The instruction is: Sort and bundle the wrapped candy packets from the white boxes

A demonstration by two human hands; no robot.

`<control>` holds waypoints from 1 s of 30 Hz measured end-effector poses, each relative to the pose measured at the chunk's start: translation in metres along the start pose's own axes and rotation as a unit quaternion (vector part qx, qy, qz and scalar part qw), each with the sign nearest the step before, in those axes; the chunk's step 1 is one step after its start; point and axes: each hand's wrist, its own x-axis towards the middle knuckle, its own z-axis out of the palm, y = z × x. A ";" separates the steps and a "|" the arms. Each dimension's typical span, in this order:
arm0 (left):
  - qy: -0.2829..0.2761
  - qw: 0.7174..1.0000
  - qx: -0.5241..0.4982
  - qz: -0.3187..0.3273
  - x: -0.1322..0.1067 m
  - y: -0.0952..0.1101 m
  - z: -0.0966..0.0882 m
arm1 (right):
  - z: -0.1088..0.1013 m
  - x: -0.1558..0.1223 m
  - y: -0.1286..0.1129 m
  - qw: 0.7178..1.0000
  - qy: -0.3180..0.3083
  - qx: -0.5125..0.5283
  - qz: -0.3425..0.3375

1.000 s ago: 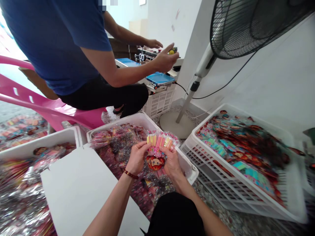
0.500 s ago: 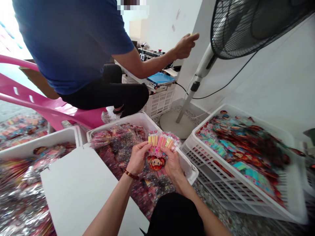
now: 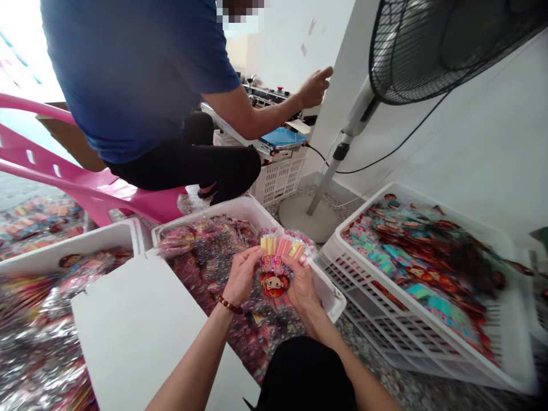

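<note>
Both my hands hold a small stack of candy packets (image 3: 276, 268) with yellow, pink and orange sticks and a cartoon face card. My left hand (image 3: 242, 277), with a bead bracelet at the wrist, pinches the stack's left edge. My right hand (image 3: 302, 285) grips its right side, fingers closed round it. The stack is held above a white crate (image 3: 331, 297) full of shiny wrapped packets.
A white board (image 3: 141, 331) lies over the crates at the left. A second white crate (image 3: 428, 348) of colourful packets stands at the right. A person in a blue shirt sits on a pink chair (image 3: 85, 188), reaching a hand (image 3: 314, 85) toward a sealing machine. A standing fan (image 3: 351, 123) rises behind.
The other person's arm swung from the machine up toward the wall, then lowered a little. My hands keep the packet stack, shifted slightly right and down.
</note>
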 end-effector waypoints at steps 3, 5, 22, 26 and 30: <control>0.004 1.000 0.010 0.008 0.001 -0.003 -0.001 | -0.003 0.002 0.003 1.000 0.012 -0.008 0.000; -0.003 1.000 0.023 0.015 0.002 -0.004 -0.003 | -0.005 0.004 0.006 1.000 0.010 -0.012 -0.006; 0.013 0.999 0.034 0.023 0.002 -0.010 -0.003 | -0.010 0.006 0.013 0.994 -0.080 -0.073 -0.006; 0.002 1.000 0.018 -0.016 0.000 -0.001 -0.003 | -0.008 0.005 0.009 0.994 -0.082 -0.076 0.002; -0.002 0.998 0.057 -0.005 0.000 0.013 -0.004 | -0.009 0.005 0.008 0.992 -0.071 -0.100 0.011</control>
